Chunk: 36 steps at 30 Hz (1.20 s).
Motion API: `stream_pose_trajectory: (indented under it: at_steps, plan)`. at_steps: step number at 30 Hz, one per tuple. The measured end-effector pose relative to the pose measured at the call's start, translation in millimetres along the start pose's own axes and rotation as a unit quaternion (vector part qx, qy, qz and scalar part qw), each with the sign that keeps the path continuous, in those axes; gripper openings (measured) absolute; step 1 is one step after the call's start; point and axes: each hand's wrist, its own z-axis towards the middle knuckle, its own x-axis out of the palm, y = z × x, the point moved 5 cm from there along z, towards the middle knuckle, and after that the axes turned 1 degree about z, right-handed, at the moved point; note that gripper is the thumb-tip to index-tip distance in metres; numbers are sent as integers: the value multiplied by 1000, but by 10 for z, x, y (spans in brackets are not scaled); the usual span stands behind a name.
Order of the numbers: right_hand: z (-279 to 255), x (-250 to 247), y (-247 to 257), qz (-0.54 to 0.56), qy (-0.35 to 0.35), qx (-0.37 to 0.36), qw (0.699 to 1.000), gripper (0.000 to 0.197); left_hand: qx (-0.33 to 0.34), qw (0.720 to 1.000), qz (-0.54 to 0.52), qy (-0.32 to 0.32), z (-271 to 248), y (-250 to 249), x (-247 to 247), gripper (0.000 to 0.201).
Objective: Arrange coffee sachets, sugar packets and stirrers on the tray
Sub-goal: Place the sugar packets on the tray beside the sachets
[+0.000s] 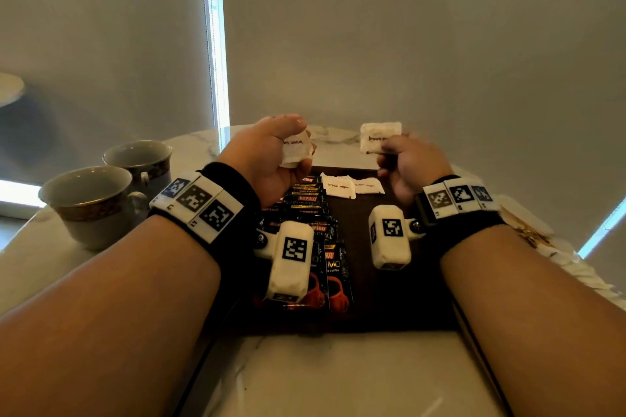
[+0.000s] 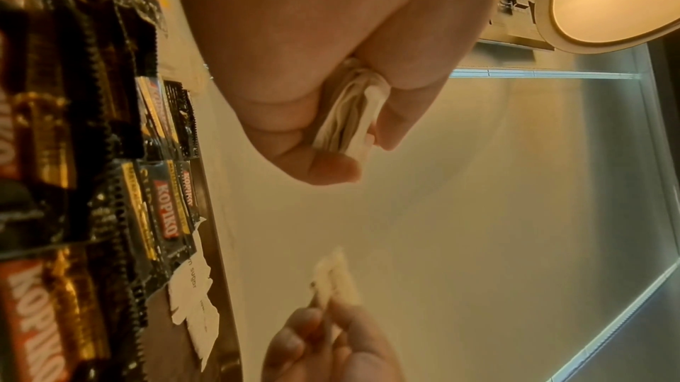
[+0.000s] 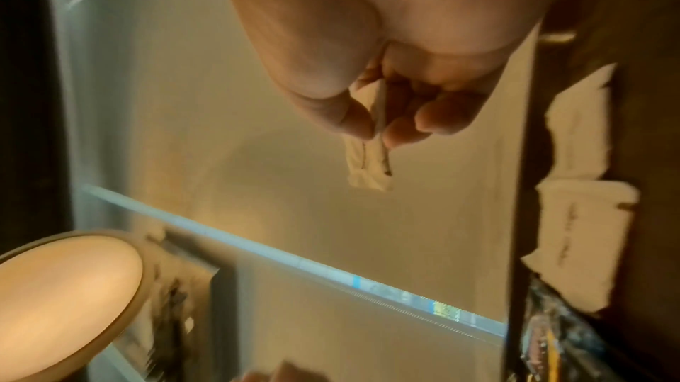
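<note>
A dark tray (image 1: 399, 298) lies on the marble table, with black Kopiko coffee sachets (image 1: 306, 200) laid in overlapping rows on its left side. Two white brown-sugar packets (image 1: 338, 187) lie at its far edge. My left hand (image 1: 271, 156) is raised above the sachets and grips a small stack of sugar packets (image 1: 296, 147), seen edge-on between thumb and fingers (image 2: 347, 114). My right hand (image 1: 411, 162) hovers over the tray's far right and pinches a single sugar packet (image 1: 379, 137) by its lower edge (image 3: 370, 167).
Two patterned cups (image 1: 101, 200) stand on the table to the left of the tray. More white packets and thin wooden stirrers (image 1: 528, 230) lie off the tray's right side. A grey blind hangs close behind the table.
</note>
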Motion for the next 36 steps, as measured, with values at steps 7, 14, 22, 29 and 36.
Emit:
stream_pose_trajectory:
  at_steps: [7,14,22,29,36]
  plan:
    - [135,-151,-303,-48,-83,69,993,22,5,1000,-19,2,10,2,-13,9]
    - [192,-211,-377,-166,-68,122,976,22,17,999,-29,6,13,-10,-12,12]
    - [154,-178,-373,-196,-39,123,972,29,17,999,-33,6,12,-1,-13,14]
    - [209,-209,-361,-270,-29,124,954,10,15,999,-31,9,12,2,-17,14]
    - [199,-211,-383,-248,-26,139,958,20,17,999,-30,9,3,8,-10,15]
